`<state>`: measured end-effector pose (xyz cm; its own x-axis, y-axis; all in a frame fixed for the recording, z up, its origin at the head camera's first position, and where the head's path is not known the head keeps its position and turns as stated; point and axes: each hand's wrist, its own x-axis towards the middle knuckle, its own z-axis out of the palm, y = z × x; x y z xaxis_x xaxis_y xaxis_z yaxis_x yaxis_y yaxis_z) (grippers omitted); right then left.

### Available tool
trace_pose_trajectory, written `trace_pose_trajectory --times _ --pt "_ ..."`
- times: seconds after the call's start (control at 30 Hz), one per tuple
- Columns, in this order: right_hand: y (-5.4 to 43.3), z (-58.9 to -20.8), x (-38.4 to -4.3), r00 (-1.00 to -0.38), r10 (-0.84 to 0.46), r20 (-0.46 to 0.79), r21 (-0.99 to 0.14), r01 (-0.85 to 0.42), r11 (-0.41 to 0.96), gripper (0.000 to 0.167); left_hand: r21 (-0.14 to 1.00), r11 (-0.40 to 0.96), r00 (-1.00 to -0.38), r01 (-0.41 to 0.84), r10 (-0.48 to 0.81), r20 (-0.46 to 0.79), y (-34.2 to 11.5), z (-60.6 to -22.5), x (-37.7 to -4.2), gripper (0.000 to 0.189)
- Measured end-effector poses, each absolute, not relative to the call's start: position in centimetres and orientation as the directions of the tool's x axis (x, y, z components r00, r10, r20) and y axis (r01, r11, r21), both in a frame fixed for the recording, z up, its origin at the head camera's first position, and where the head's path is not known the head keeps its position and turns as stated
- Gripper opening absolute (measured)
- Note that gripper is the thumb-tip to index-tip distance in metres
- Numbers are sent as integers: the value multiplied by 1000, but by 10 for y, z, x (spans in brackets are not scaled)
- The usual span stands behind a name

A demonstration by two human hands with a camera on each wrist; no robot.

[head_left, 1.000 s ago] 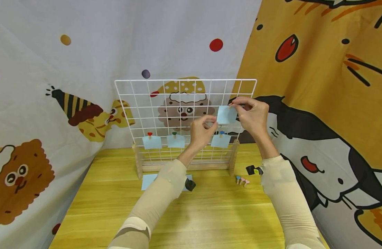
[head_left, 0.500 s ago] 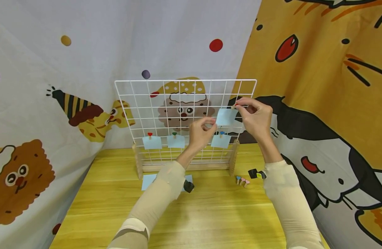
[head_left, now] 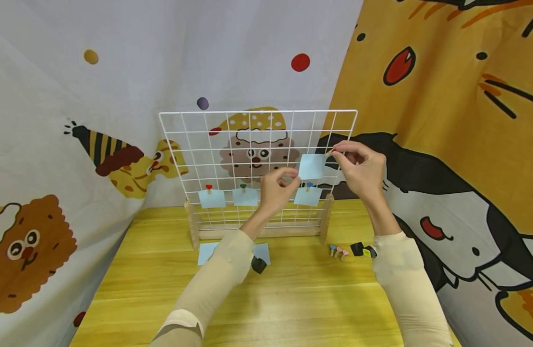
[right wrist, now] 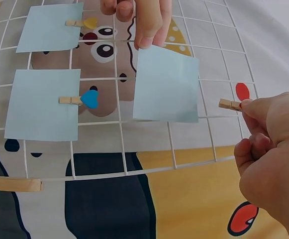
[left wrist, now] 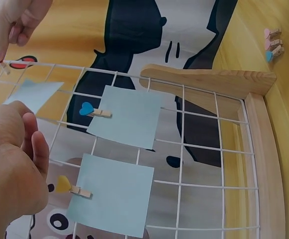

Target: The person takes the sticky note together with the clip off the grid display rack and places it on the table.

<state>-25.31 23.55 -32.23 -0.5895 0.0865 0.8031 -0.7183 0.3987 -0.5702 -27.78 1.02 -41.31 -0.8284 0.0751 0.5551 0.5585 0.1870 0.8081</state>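
My left hand [head_left: 278, 189] pinches a pale blue paper square [right wrist: 166, 85] by one edge, in front of the white wire grid [head_left: 257, 112]. To the right of the square, my right hand [head_left: 365, 168] holds a small wooden clothespin [right wrist: 229, 104] with a red heart between thumb and fingertip. That clothespin stands apart from the paper in the right wrist view. Lower on the grid hangs a row of similar squares, among them one with a blue-heart clothespin [left wrist: 102, 113] and one with a yellow-heart clothespin [left wrist: 79, 191]. In the head view my left hand hides the yellow-heart one.
Wooden feet [head_left: 325, 219] hold the grid upright on the wooden table [head_left: 301, 299]. More blue paper [head_left: 262, 253] lies before it, partly behind my left forearm. Several loose heart clothespins [head_left: 338, 252] lie at the right. A printed curtain [head_left: 257, 48] hangs behind.
Both hands have moved slightly down, the right one also rightward. The red-heart clothespin has gone from the paper's top edge to beside its right edge; the paper sits lower and a bit left.
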Motion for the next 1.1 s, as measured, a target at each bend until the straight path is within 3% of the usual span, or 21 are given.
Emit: trace_pose_trajectory --times 0.77,1.1 --pt "242 -345 -224 -621 74 781 -606 -722 335 9 826 141 -837 546 77 541 -14 -436 -254 14" --pt "253 -365 -213 -628 65 776 -609 -717 339 13 868 114 -876 483 63 479 -28 -454 -241 13"
